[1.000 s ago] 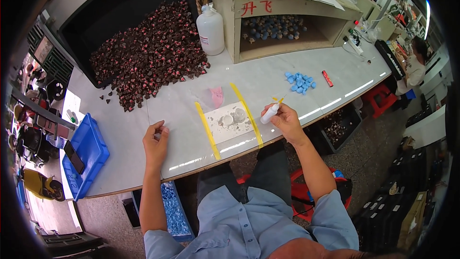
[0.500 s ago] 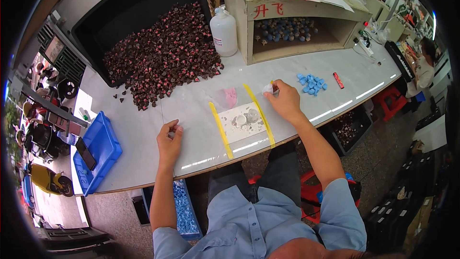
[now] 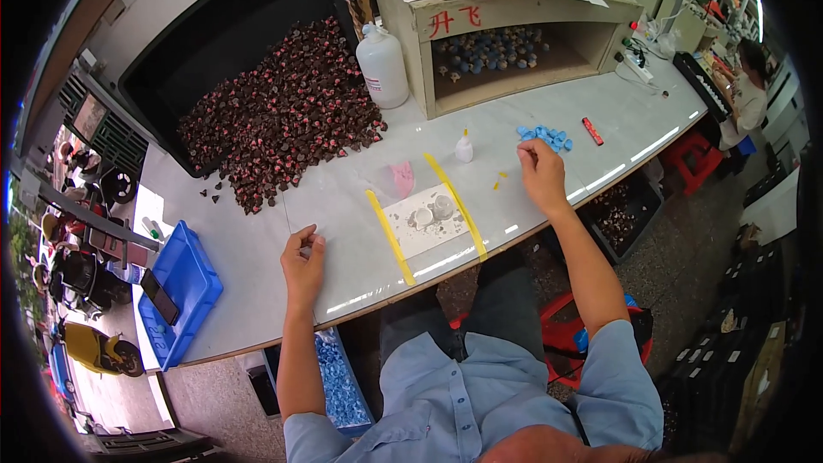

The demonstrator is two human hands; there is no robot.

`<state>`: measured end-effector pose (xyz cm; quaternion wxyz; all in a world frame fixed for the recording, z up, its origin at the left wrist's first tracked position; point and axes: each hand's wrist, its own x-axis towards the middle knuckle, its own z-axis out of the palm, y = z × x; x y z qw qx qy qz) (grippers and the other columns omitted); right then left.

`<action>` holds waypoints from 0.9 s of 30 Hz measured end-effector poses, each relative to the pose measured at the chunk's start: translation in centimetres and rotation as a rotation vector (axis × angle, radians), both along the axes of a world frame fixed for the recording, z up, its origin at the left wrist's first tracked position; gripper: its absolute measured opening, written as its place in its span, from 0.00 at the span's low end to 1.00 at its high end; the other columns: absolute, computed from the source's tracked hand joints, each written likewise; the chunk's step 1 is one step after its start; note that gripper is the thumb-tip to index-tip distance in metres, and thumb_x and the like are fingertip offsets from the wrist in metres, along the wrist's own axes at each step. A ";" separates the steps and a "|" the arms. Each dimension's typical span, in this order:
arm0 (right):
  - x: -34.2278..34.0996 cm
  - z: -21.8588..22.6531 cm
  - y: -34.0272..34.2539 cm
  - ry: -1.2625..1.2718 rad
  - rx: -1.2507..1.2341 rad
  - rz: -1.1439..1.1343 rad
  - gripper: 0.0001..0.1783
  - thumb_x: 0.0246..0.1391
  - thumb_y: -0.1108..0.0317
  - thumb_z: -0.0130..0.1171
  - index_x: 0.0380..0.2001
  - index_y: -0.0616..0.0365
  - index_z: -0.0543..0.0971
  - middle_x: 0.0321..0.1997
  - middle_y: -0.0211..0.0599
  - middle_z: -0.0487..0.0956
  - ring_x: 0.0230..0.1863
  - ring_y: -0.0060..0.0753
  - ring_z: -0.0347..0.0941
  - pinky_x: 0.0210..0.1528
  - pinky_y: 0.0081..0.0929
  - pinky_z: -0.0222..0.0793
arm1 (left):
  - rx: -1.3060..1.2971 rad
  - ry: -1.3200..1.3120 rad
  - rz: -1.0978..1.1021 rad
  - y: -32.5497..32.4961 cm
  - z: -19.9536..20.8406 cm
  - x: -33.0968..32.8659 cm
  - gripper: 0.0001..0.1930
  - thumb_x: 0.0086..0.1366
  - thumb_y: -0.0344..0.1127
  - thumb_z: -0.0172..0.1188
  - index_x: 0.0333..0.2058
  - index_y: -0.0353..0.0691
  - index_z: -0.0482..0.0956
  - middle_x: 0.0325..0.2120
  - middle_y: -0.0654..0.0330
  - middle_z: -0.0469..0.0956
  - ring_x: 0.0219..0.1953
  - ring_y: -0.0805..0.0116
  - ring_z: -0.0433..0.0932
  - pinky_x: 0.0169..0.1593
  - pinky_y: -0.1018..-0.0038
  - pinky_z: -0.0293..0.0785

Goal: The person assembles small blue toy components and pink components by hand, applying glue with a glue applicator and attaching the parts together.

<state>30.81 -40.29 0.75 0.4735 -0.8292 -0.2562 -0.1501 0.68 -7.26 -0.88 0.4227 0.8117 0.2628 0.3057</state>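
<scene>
Head view, from where I stand: the right hand (image 3: 543,178) has its fingers bunched just beside the loose blue pieces (image 3: 549,136) on the table (image 3: 244,291); whether they pinch one, I can't tell. The left hand (image 3: 303,273) curls loosely, thumb apart, seemingly empty. A careless sweep leftward might topple the slim white bottle (image 3: 464,151) standing upright; a clumsy grab could scatter the pile.
</scene>
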 end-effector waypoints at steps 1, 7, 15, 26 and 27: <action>-0.1 -0.3 -0.9 0.015 0.013 -0.021 0.03 0.54 0.72 0.58 0.33 0.58 0.78 0.31 0.40 0.80 0.32 0.42 0.77 0.35 0.36 0.71 | 0.001 -0.006 0.000 0.1 -0.1 0.0 0.14 0.62 0.31 0.61 0.46 0.33 0.78 0.32 0.62 0.78 0.33 0.77 0.73 0.33 0.81 0.67; -1.5 -2.4 -1.8 -0.023 -0.083 0.024 0.04 0.55 0.70 0.58 0.34 0.57 0.78 0.33 0.39 0.81 0.33 0.42 0.77 0.36 0.36 0.71 | 0.021 -0.009 0.003 0.1 -0.2 0.3 0.14 0.62 0.31 0.61 0.45 0.33 0.79 0.32 0.61 0.78 0.35 0.76 0.73 0.34 0.80 0.68; -2.2 -1.1 -0.1 -0.062 -0.343 -0.019 0.04 0.52 0.68 0.61 0.31 0.56 0.79 0.31 0.36 0.80 0.31 0.40 0.77 0.34 0.36 0.72 | 0.037 -0.008 0.016 0.0 -0.3 0.3 0.14 0.62 0.32 0.61 0.45 0.32 0.79 0.32 0.59 0.80 0.36 0.74 0.75 0.37 0.78 0.71; -5.6 1.2 2.0 0.015 -0.531 -0.053 0.12 0.50 0.61 0.62 0.29 0.59 0.78 0.31 0.44 0.80 0.32 0.50 0.79 0.36 0.45 0.74 | 0.018 -0.030 0.027 0.0 -0.3 0.3 0.13 0.62 0.31 0.61 0.45 0.32 0.79 0.32 0.59 0.80 0.36 0.73 0.75 0.41 0.77 0.72; -5.7 1.7 2.2 0.028 -0.594 -0.044 0.12 0.51 0.61 0.61 0.30 0.61 0.78 0.31 0.46 0.81 0.33 0.50 0.79 0.36 0.45 0.74 | 0.005 -0.037 0.025 0.0 -0.4 0.2 0.14 0.62 0.31 0.61 0.45 0.31 0.79 0.32 0.59 0.80 0.36 0.73 0.76 0.42 0.77 0.72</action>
